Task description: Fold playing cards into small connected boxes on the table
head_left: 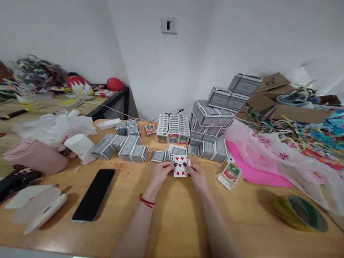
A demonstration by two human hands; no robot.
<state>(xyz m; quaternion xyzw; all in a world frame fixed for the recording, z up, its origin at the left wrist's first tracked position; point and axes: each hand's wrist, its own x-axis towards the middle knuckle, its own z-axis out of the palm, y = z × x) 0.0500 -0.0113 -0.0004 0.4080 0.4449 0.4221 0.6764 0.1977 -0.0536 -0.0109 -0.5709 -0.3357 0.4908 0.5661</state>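
Observation:
Playing cards [180,171] with a five of hearts in front are held face toward me above the table. My left hand [162,174] pinches their left edge, and my right hand [198,176] pinches the right side, where another red card's corner peeks out. Just behind them, loose face-down cards [177,149] lie beside a small grey-backed stack [158,156]. To the right of my right hand an opened card box [232,173] rests with its flap out. How many cards are in my hands cannot be made out.
Grey-patterned card blocks [133,147] stand at the left, others [212,113] are piled high at the right. Rows of card boxes [173,129] stand between. A phone [94,195], tissue roll [80,147], tape roll [299,213] and pink sheet [255,172] lie around.

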